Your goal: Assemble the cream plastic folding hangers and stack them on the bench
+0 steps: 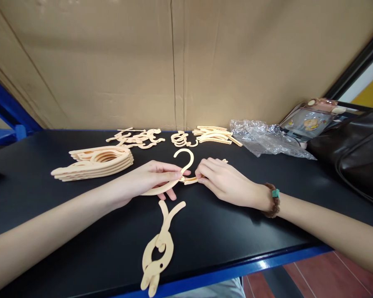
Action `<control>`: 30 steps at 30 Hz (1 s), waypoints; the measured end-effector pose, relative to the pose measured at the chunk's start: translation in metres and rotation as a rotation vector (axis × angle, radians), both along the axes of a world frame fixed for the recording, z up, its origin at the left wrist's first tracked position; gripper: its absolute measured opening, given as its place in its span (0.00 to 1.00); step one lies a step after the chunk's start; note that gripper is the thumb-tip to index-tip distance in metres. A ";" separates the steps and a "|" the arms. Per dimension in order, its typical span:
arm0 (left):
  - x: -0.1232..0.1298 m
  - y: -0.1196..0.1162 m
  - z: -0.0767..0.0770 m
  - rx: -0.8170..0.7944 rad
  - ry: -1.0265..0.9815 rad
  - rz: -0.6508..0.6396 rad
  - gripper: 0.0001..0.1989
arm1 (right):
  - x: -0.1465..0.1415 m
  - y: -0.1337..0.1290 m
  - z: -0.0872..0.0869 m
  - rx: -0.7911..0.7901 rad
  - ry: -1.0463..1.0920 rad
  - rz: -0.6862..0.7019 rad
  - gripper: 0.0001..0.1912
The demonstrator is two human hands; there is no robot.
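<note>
Two bare hands at mid-frame, both on one cream hanger (191, 159). The hanger is just above centre of the black tabletop (236, 236), its hook curving upward, one curved arm running lower left beneath the left hand, the other arm going right into the right hand.

Left hand (152, 176) comes in from the left edge — thumb and fingers closed in a pinch at the hanger's middle joint, other fingers partly spread below. Right hand (222, 182) enters from the lower right, fingers curled and closed around the right arm of the hanger; a small tip shows past the knuckles. Brown wristband (273, 200) with a green bead on the right wrist.

Lower centre: a linked cream assembly (158, 250), two prongs crossing at the top, a looped middle, two short ends at the bottom near the table edge. Left of centre: a neat stack of cream hangers (96, 163). Along the back, left to right: a loose pile of cream pieces (139, 139), a small group of hooks (180, 139), a bunch of curved arm pieces (216, 134), then crumpled clear plastic (267, 138). Upper right: a clear printed pouch (311, 123) beside a dark bag (357, 149). Brown cardboard (112, 62) fills the top — red floor tiles (317, 273) at lower right.
</note>
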State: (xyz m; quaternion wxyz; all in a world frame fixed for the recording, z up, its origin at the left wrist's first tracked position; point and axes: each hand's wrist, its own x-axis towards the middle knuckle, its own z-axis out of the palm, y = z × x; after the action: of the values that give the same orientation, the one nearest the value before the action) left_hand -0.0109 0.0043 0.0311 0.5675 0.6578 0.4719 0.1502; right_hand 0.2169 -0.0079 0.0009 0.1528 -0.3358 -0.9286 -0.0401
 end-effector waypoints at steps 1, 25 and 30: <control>0.000 -0.001 0.000 0.001 0.000 0.001 0.20 | 0.000 0.000 0.000 0.005 -0.002 0.000 0.10; -0.003 0.002 0.000 0.023 -0.004 -0.073 0.14 | -0.003 -0.002 0.000 0.025 0.039 0.010 0.12; -0.004 0.004 -0.004 0.047 0.021 -0.112 0.16 | -0.002 -0.002 -0.001 0.025 0.040 0.022 0.12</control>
State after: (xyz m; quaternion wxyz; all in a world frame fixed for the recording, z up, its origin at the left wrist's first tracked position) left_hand -0.0145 0.0085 0.0273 0.5543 0.6980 0.4365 0.1225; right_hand 0.2148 -0.0103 -0.0005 0.1759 -0.3244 -0.9284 -0.0434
